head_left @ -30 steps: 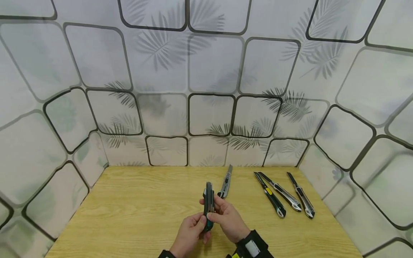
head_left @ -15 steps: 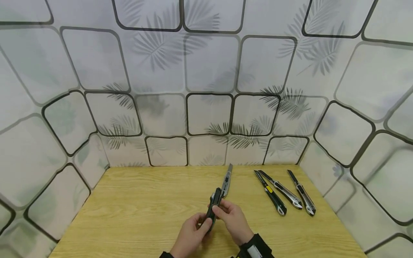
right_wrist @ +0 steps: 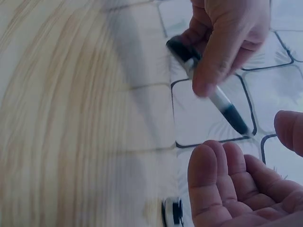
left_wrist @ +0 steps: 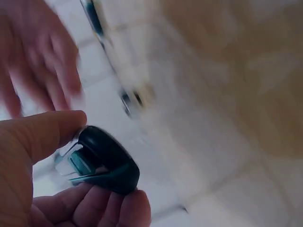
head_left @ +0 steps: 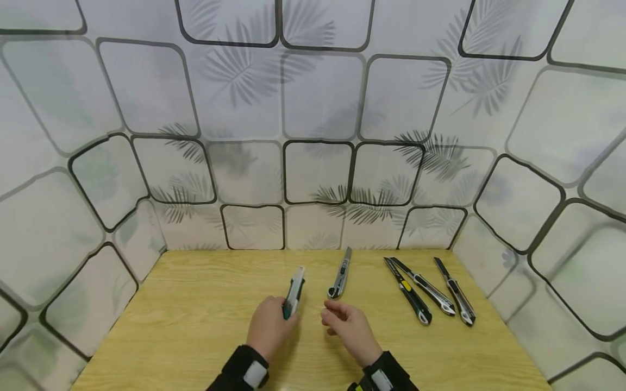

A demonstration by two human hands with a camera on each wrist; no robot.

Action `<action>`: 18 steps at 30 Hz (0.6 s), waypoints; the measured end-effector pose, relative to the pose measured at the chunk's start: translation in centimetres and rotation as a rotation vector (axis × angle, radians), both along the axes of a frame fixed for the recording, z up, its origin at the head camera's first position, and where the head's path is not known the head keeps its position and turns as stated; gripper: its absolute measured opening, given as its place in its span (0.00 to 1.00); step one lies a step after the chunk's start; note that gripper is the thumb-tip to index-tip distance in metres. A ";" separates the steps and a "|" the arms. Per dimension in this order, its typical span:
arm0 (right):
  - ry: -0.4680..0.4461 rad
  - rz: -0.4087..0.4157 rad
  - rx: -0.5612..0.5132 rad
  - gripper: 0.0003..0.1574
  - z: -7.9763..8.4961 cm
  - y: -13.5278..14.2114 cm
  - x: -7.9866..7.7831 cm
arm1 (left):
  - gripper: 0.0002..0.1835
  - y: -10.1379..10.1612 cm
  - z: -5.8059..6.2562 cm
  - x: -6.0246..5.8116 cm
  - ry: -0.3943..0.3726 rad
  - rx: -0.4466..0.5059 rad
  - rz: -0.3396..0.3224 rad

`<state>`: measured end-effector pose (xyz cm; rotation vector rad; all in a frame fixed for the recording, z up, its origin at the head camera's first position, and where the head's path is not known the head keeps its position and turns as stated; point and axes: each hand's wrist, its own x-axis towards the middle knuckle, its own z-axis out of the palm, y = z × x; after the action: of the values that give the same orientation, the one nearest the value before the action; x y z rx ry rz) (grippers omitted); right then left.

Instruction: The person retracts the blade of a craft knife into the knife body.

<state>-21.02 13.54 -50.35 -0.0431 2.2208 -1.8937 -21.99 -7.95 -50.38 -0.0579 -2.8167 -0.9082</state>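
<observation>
My left hand [head_left: 270,326] grips a dark green and silver utility knife [head_left: 295,292] above the left-middle of the table, its pale narrow end pointing away from me. In the left wrist view, the thumb and curled fingers pinch the knife's dark rounded butt [left_wrist: 113,163]. My right hand [head_left: 351,331] is apart from it to the right, loosely bent and holding nothing; the right wrist view shows its fingers [right_wrist: 203,184] extended. Just beyond the right fingertips, a grey utility knife [head_left: 340,274] lies on the table.
Three more utility knives lie at the right of the wood-grain table [head_left: 195,304]: a dark green one with a yellow slider [head_left: 411,293], a silver and black one [head_left: 432,293] crossing near its tip, and another [head_left: 456,293] farther right. A patterned wall [head_left: 318,174] stands behind.
Both hands held the utility knife together earlier. The right hand has let go, and the left hand has carried the knife to the left and turned it.
</observation>
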 end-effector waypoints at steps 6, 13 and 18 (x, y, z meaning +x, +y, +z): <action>0.024 0.022 0.118 0.32 -0.7 1.6 -0.1 | 0.16 -6.8 -0.7 -5.6 -0.027 -0.133 0.110; 0.192 -0.052 0.392 0.20 -0.1 2.9 -2.7 | 0.15 -10.0 -1.8 -7.7 -0.096 -0.190 0.119; 0.236 -0.136 0.637 0.25 -0.1 3.2 -6.9 | 0.24 -9.2 -0.9 -7.0 -0.111 -0.254 0.141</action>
<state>-27.96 16.77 -50.46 -0.0103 2.9508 -1.1984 -28.97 -17.11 -51.31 0.1600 -2.9770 -0.5368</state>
